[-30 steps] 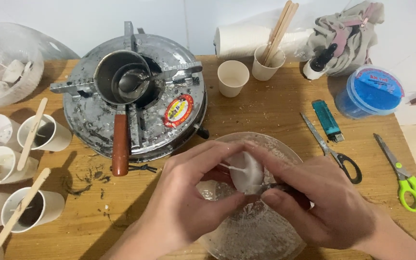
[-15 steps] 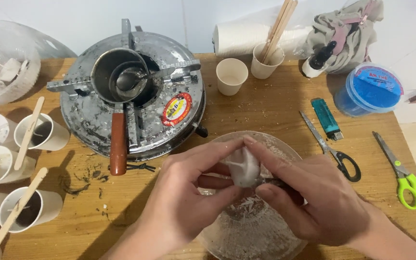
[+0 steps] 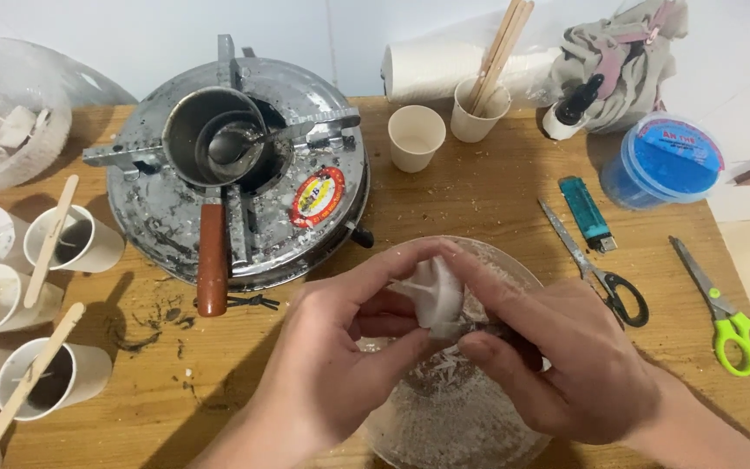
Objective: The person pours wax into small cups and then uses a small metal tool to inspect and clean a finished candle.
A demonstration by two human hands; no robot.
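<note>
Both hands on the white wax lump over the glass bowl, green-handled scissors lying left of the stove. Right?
Not quite. The head view shows the green-handled scissors at the table's far right, well right of the stove. The rest holds: left hand and right hand both grip the white wax lump over the glass bowl.

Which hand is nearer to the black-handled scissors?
Right. The right hand lies just left of and below the black-handled scissors, close to their handles. The left hand is farther left, beyond the white lump both hands hold.
</note>
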